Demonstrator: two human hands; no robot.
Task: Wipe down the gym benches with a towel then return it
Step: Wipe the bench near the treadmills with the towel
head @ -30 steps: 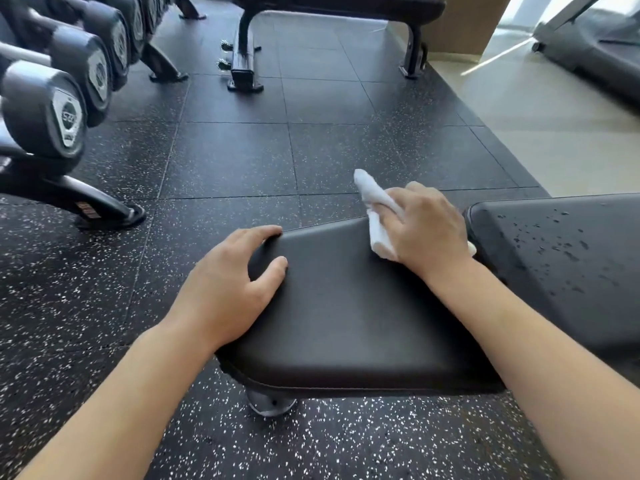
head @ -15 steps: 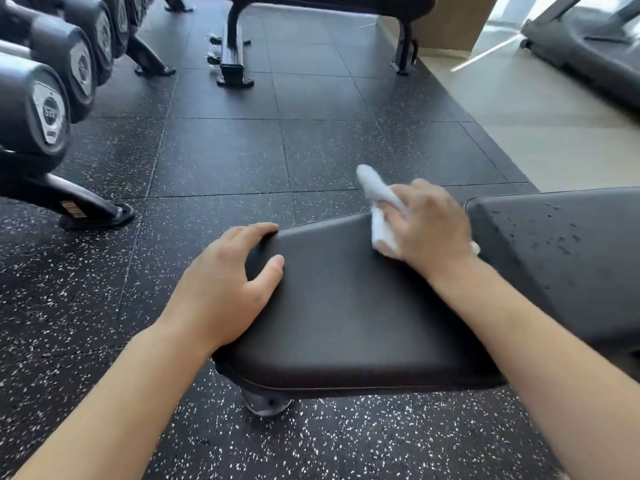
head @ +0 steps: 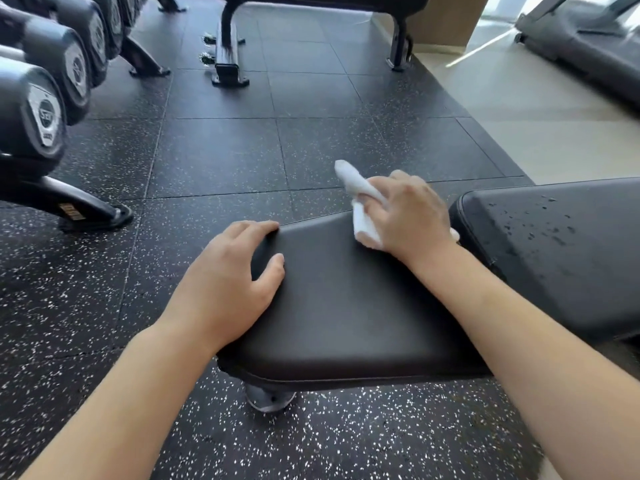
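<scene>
At the upper left of the frame, a rack of dark hex-ended dumbbells [head: 45, 109] stands on the black speckled rubber floor [head: 214, 157], well apart from the work.

Left of centre, the left hand [head: 228, 278] rests on the left corner of the black padded vinyl seat pad [head: 346, 306], fingers loosely curved over the far edge and thumb lying on the top face; it holds nothing and appears to steady the pad.

Right of centre, the right hand [head: 405, 213] grips the white crumpled cloth towel [head: 363, 209] and presses it on the far right corner of the seat pad. One end of the towel sticks out up and left beyond the knuckles; its long axis runs from upper left to lower right.

At the right of the frame, the black padded back pad [head: 554, 251] lies just beside the seat pad, across a narrow gap, and carries scattered water droplets. It sits directly right of the towel hand, the nearer of the two. Judged from this, the next stroke runs rightward across the gap onto the wet surface.
</scene>
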